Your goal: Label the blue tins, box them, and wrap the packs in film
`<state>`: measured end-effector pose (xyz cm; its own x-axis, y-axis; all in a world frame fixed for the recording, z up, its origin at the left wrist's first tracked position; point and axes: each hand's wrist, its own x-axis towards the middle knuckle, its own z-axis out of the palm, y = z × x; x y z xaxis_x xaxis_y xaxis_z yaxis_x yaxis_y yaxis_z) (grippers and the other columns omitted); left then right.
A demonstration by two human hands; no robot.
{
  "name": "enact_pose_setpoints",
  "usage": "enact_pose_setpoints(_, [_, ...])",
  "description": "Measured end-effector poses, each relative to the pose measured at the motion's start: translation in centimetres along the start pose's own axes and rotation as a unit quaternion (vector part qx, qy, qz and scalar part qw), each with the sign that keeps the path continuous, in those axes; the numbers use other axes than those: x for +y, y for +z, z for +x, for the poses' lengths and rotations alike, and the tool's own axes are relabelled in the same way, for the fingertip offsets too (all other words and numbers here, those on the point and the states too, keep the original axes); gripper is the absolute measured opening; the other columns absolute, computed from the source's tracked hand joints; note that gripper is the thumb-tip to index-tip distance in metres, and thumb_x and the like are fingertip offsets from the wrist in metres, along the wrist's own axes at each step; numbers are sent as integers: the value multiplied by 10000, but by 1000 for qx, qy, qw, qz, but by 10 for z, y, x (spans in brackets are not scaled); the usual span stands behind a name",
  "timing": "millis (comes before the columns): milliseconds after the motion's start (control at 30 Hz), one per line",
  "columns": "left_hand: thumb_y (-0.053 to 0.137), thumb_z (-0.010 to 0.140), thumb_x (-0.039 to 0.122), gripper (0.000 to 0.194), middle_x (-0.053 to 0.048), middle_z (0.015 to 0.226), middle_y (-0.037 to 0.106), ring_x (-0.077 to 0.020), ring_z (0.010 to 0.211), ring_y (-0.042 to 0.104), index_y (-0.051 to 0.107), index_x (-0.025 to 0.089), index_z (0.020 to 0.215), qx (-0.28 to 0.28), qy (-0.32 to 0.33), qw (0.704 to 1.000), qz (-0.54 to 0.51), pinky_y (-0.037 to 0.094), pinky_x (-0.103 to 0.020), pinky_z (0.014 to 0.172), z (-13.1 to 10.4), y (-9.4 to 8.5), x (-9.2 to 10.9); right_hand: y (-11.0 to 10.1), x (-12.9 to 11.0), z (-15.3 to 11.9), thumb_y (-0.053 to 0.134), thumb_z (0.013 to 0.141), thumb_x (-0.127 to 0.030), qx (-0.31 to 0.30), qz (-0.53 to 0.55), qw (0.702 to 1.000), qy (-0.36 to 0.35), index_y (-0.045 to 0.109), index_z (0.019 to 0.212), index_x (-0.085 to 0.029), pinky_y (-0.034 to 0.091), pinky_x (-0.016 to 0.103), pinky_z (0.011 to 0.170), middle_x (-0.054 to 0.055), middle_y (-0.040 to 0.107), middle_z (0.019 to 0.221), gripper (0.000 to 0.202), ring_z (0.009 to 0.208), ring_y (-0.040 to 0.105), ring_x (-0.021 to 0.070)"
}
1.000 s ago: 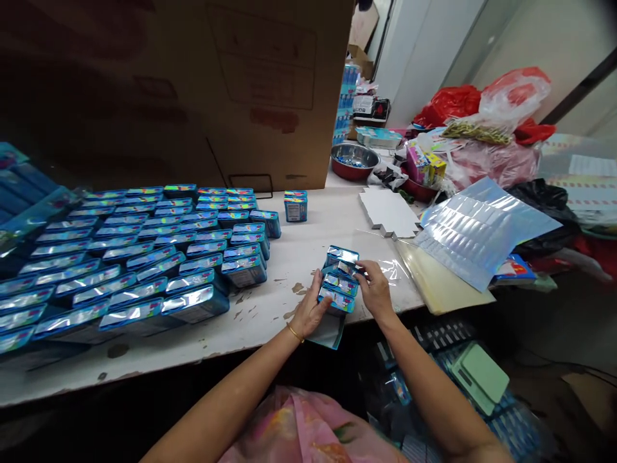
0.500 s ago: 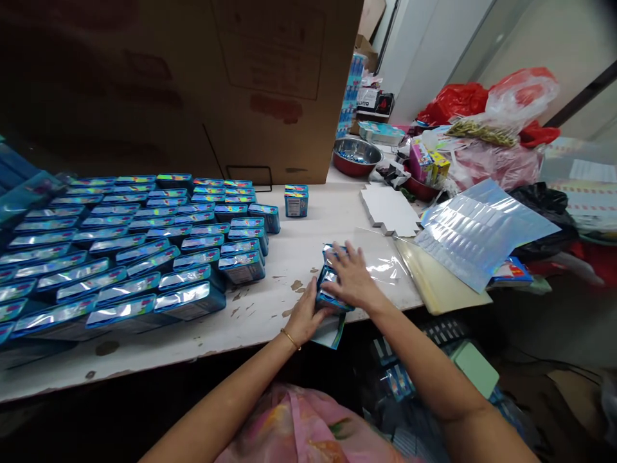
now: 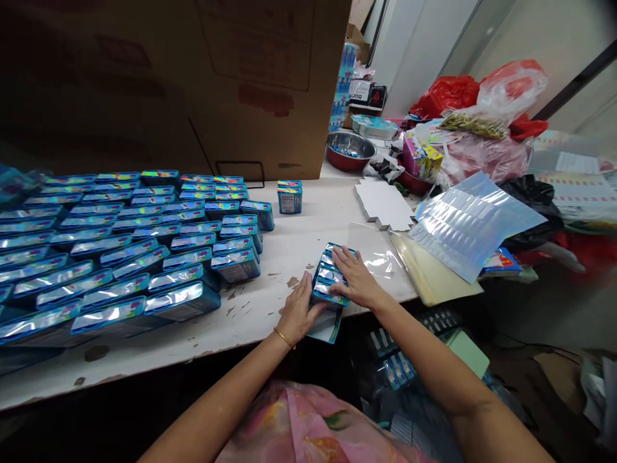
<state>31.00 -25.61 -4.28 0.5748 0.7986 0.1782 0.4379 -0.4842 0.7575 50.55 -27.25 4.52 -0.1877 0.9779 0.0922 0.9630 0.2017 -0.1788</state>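
Observation:
A small block of blue boxes with shiny tops (image 3: pixel 330 273) stands near the table's front edge, between my two hands. My left hand (image 3: pixel 297 312) lies along the block's left side, fingers straight and thumb apart, touching it. Spread across the top and right side of the block is my right hand (image 3: pixel 357 278), its fingers stretched out. Under the near end of the block, a flat printed sheet (image 3: pixel 326 326) sticks out past the table edge. Just beyond the block lies a clear plastic sheet (image 3: pixel 373 247).
Rows of blue boxes (image 3: pixel 139 257) fill the table's left side, before a large cardboard carton (image 3: pixel 270 83). A small pair of boxes (image 3: pixel 290 198) stands apart. White card (image 3: pixel 383 202), plastic sheets (image 3: pixel 477 218), a metal bowl (image 3: pixel 351 153) and bags (image 3: pixel 446 96) occupy the right.
My right hand has shifted a little on top of the block, showing more of the shiny tops. My left hand has flattened along its side. The view has shifted slightly.

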Motion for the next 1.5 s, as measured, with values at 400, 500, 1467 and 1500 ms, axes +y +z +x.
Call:
enact_pose_setpoints(400, [521, 762, 276, 553, -130, 1283, 468, -257, 1194, 416, 376, 181, 1287, 2, -41, 999, 32, 380, -454, 942, -5, 9, -13, -21, -4, 76, 386, 859, -432, 29, 73, 994, -70, 273, 1342, -266, 127, 513, 1049, 60, 343, 1378, 524, 1275, 295, 196])
enact_pose_setpoints(500, [504, 770, 270, 573, -124, 1299, 450, -258, 1207, 400, 346, 186, 1314, -8, -52, 998, 29, 376, -458, 946, -7, 7, -11, -23, 5, 166, 548, 782, -364, 81, 52, 995, -20, 276, 1345, -183, 199, 440, 1052, 101, 285, 1403, 652, 1310, 204, 214])
enact_pose_setpoints(1467, [426, 778, 237, 320, -65, 1048, 613, -183, 993, 545, 579, 171, 1052, 17, 0, 995, -103, 412, -343, 904, -47, -18, -15, -20, -105, -74, 666, 652, -439, 147, 93, 984, 48, 369, 1303, -275, 371, 415, 935, 74, 438, 1208, 735, 1115, 405, 249])
enact_pose_setpoints(1500, [425, 780, 234, 304, -61, 1024, 625, -180, 974, 556, 591, 175, 1029, 17, -4, 995, -103, 420, -337, 892, -49, -18, -14, -10, -107, -72, 658, 664, -428, 142, 74, 986, 52, 380, 1296, -270, 373, 421, 928, 78, 441, 1213, 708, 1107, 402, 252])
